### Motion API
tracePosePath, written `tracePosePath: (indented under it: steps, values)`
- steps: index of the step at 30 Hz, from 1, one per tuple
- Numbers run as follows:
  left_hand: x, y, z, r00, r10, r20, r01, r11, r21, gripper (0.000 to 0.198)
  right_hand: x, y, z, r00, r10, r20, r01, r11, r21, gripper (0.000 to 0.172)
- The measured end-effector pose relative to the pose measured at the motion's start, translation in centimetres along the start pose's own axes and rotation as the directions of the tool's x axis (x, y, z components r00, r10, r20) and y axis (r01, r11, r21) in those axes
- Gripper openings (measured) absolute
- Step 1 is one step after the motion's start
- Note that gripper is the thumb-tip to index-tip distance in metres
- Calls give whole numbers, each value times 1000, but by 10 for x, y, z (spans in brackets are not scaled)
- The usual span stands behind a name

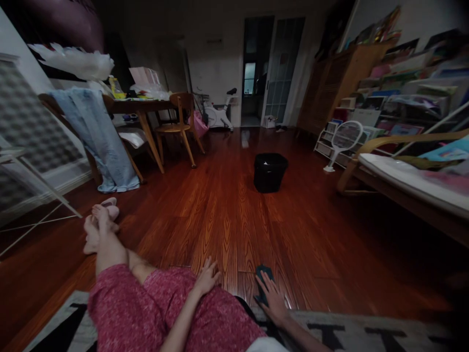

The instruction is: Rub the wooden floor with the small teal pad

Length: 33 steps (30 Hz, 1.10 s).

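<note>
I sit on the floor with my legs in pink trousers point(154, 308) stretched out and my bare feet crossed. My left hand point(207, 278) rests on my thigh, fingers loosely spread, holding nothing. My right hand point(271, 299) lies flat with spread fingers on a small dark teal cloth point(263, 278) on the red wooden floor point(234, 220), just beyond the edge of a grey rug point(366, 332).
A black bin point(270, 171) stands mid-floor. To the left are a wooden table point(139, 105) with clutter, a chair point(179, 127) and a draped blue cloth point(100, 142). On the right stand a wooden armchair point(403, 176), bookshelves and a racket-shaped swatter point(344, 142). A doorway lies at the back.
</note>
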<state>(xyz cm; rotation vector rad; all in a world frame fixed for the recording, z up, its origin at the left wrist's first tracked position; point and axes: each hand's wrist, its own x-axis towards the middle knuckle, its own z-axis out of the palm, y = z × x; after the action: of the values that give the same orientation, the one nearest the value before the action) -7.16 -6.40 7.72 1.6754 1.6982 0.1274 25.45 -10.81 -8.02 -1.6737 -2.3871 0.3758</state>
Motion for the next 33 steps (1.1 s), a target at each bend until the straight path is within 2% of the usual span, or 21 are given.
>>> tracePosePath:
  steps: [4,10,14,18,22,27,30,33]
  values:
    - [-1,-1,-1,1000,7,3,-7,1000,-14,73,47,-7,-4,995,65,-75,-65,998,6,70]
    - [0,-2,0,1000,13,1,-13,1000,-14,71,138,-18,-13,974,212,-75,-214,977,-7,68]
    - [3,-2,1,1000,-7,1,7,1000,-6,70,159,-23,-14,966,244,-83,-246,969,-5,71]
    - [3,-2,2,1000,-8,3,8,1000,-13,71,137,-18,-12,987,159,-36,-159,987,-17,71]
    - [1,0,0,1000,-9,8,9,1000,-3,70,84,-10,-9,999,27,24,-27,1000,2,73]
    - [-2,1,-1,1000,-8,2,8,1000,-22,70,20,-1,-6,996,-38,86,34,998,47,77]
    - [-3,2,-2,1000,-6,6,6,1000,-14,69,12,5,-4,995,-32,91,28,999,44,75]
    - [-3,1,-1,1000,3,10,-3,1000,-1,69,33,8,-3,1000,-2,29,2,1000,20,74]
